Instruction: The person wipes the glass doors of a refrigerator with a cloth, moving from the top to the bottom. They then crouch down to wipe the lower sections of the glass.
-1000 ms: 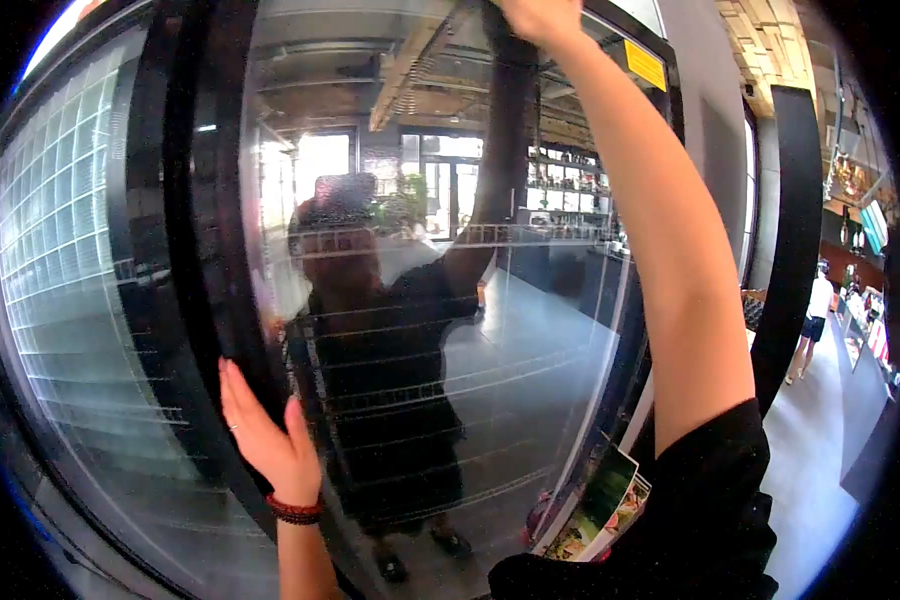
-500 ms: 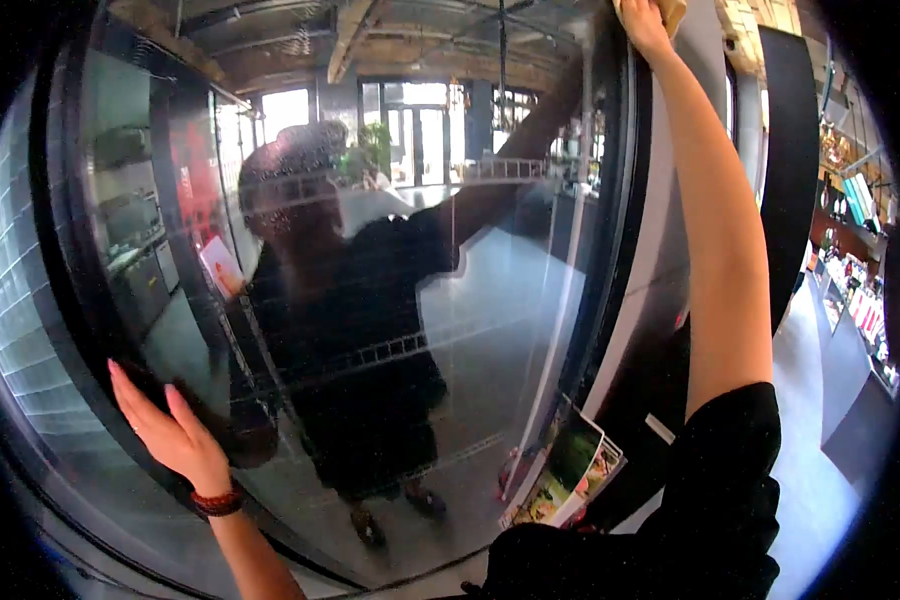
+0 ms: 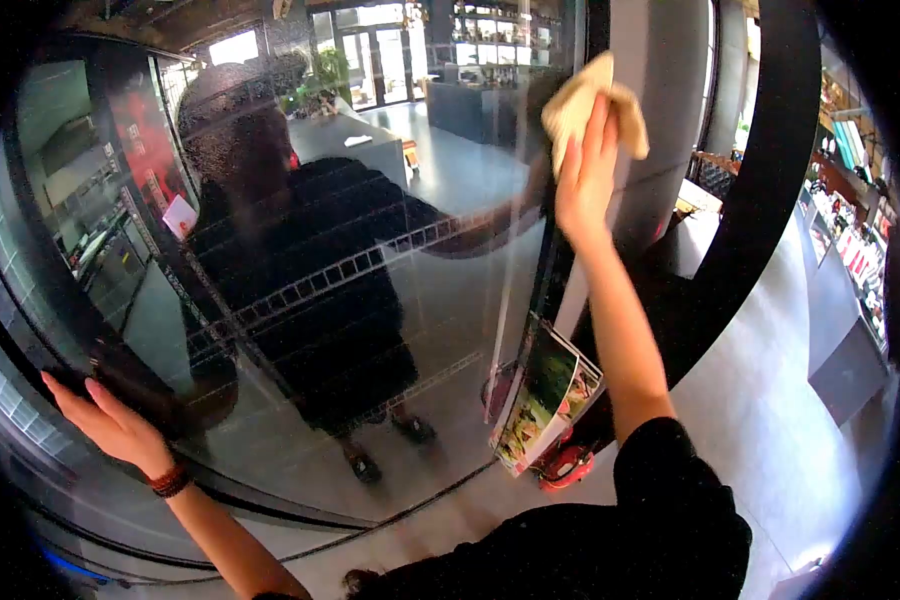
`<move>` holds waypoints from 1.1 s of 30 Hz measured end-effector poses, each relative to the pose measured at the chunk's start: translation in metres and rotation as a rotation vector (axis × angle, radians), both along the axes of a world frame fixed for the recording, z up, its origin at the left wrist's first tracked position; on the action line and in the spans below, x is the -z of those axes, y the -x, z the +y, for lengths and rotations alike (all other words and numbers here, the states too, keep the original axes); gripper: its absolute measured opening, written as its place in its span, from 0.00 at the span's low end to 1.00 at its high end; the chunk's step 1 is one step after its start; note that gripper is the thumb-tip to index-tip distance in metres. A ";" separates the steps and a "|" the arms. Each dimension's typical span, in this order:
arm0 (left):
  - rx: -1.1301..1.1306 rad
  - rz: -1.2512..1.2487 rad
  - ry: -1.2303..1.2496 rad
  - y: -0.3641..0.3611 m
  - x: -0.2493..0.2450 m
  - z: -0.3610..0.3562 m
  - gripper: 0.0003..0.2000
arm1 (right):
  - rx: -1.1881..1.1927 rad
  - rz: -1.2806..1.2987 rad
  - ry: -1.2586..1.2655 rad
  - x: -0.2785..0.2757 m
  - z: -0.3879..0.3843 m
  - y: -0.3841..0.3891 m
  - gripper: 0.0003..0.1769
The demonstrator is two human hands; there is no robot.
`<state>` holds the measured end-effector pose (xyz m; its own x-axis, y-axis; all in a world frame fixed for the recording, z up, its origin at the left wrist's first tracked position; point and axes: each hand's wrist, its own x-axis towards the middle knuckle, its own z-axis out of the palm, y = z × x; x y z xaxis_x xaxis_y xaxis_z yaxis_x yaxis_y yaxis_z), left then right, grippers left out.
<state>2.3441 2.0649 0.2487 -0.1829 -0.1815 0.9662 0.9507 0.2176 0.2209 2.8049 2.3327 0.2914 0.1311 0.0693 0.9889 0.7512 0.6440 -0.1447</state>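
A tall glass pane (image 3: 450, 310) in a dark frame (image 3: 548, 250) stands before me and mirrors a dark-clothed figure and the room. My right hand (image 3: 588, 180) is at the upper right edge of the pane, its fingers pressing a folded yellowish cloth (image 3: 570, 108) against the frame. The palm side of that hand is hidden. On the far left, my left hand (image 3: 115, 428) rests by the dark left frame with fingers stretched out and nothing in them. A reddish-brown beaded bracelet (image 3: 170, 482) circles its wrist.
Picture-covered magazines or leaflets (image 3: 550, 400) stand by the lower right of the pane, with a red object (image 3: 566, 467) beside them on the floor. A dark upright panel (image 3: 770, 200) rises at right. Farther right are a counter (image 3: 850, 370) and crowded shelves.
My right hand has come down along the right frame with the cloth, from the top edge of the view. My left hand stays by the left frame, appearing slightly lower as the view shifts.
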 end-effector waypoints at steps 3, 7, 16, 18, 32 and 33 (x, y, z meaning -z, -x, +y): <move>-0.018 -0.005 0.002 -0.003 0.000 0.001 0.26 | -0.007 0.018 0.113 0.083 -0.008 0.001 0.34; -0.024 0.014 0.008 0.002 0.000 0.000 0.26 | 0.016 0.072 0.359 0.189 -0.015 0.010 0.36; -0.010 -0.020 0.016 0.002 0.000 0.000 0.26 | -0.024 0.058 0.468 0.262 -0.035 0.005 0.38; -0.014 -0.009 0.020 0.000 0.000 -0.001 0.26 | -0.107 0.054 0.413 0.242 -0.030 0.001 0.39; -0.029 -0.110 0.067 -0.013 -0.003 -0.005 0.29 | 0.166 0.051 -0.060 -0.111 0.013 0.014 0.36; -0.031 -0.117 0.077 -0.013 -0.003 -0.006 0.29 | 0.165 0.078 -0.073 -0.133 0.017 0.016 0.35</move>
<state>2.3569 2.0592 0.2521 -0.2907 -0.1150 0.9499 0.9121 0.2668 0.3114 2.7892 2.3492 0.4246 0.2107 -0.0308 0.9771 0.8359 0.5239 -0.1638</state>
